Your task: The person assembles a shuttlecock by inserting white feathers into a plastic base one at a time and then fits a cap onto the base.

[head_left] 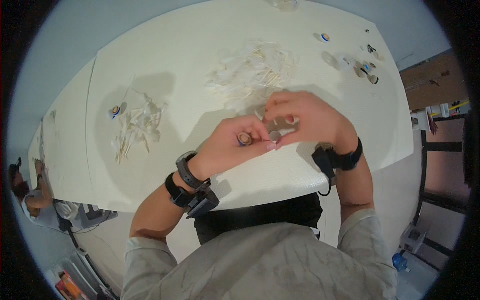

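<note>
One small pale disc (274, 135) is handled near centre; work seems unfinished.

Inside the left hand (227, 140), a blue-rimmed round piece (244, 139) is held by curled fingers; the right hand (317, 120) is arched, its grip on the disc unclear. Pale sticks (140, 122) are already heaped left, a larger heap (262, 67) farther; far right, small loose parts (373, 79) seem untouched.

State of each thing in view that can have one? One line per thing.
Left hand: curled, holding blue-rimmed round piece
Blue-rimmed round piece: in left grip, brown face showing
Right hand: fingers bent, thumb near small grey disc
Small grey disc: at both hands' fingertips; which pinches it unclear
Larger stick pile: loose, spread out
Smaller stick pile: loose, spread out
Right wrist strap: worn
</note>
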`<state>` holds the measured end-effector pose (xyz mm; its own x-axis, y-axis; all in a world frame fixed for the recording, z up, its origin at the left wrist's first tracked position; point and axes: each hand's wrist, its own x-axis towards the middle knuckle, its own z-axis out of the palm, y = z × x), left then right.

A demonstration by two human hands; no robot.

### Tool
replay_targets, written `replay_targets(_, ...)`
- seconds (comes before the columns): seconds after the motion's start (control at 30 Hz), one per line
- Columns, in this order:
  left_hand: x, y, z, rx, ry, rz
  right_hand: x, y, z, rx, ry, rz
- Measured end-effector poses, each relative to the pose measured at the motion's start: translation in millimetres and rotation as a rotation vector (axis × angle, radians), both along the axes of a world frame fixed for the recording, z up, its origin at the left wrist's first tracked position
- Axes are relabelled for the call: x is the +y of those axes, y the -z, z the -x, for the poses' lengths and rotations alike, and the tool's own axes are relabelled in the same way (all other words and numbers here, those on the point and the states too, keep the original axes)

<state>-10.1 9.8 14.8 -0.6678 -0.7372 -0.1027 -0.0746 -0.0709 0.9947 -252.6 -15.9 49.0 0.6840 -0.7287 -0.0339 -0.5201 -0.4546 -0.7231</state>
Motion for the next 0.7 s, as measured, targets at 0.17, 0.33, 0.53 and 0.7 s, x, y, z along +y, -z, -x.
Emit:
replay_targets(0.17,-0.3,-4.4,-1.6,-0.035,0.017,-0.026,-1.2,4.2,-4.1,0.113,-0.093,0.034)
replay_targets(0.33,0.9,1.5,-0.3,0.017,0.001,-0.011,11.2,-12.7,-4.6,-0.478,0.208,-0.149)
replay_targets(0.53,-0.4,-3.8,1.5,0.038,0.007,0.011,7.3,-1.1,-24.0,-0.572,0.008,0.151)
replay_targets(0.7,2.0,12.4,3.4,0.08,-0.106,0.125,7.7,3.2,-29.2,-0.51,-0.035,0.198)
